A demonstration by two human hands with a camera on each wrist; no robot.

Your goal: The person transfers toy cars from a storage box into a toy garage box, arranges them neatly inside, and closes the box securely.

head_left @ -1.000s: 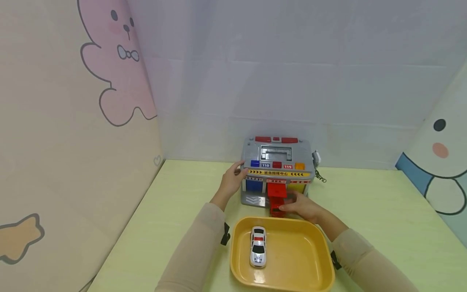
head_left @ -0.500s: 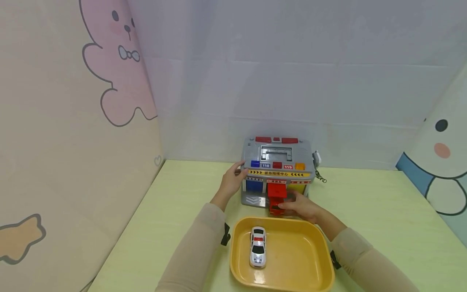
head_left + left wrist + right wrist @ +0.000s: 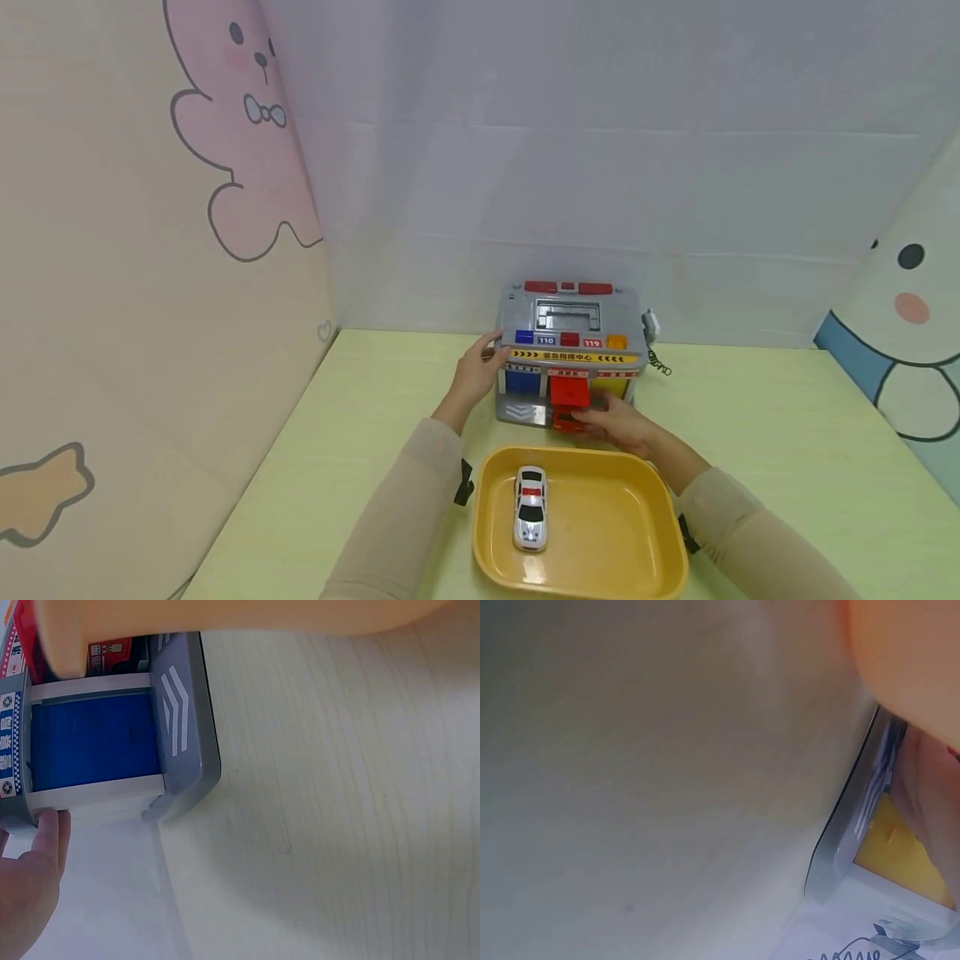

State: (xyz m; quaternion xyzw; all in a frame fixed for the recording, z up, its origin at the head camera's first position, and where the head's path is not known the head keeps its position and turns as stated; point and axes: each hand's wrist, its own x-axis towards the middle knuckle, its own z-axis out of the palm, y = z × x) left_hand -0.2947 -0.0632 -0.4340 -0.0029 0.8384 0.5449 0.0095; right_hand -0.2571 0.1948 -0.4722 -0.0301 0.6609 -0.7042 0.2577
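Observation:
A grey toy garage with blue and yellow doors stands at the back of the table. Its middle red door is swung up and sticks out. Below that door a red toy car pokes out, its rear part hidden inside the opening. My right hand pinches the car from the right side. At the garage's left edge rests my left hand, and in the left wrist view its straight fingers touch the side wall. The right wrist view shows the yellow door beside my right fingers.
A yellow tray lies in front of the garage, with a white toy police car on its left side. A toy handset with a coiled cord hangs on the garage's right. Curtain-like walls enclose the table.
My right hand has pushed the red toy car away from me, deeper under the raised red door. My left hand and the tray have stayed put.

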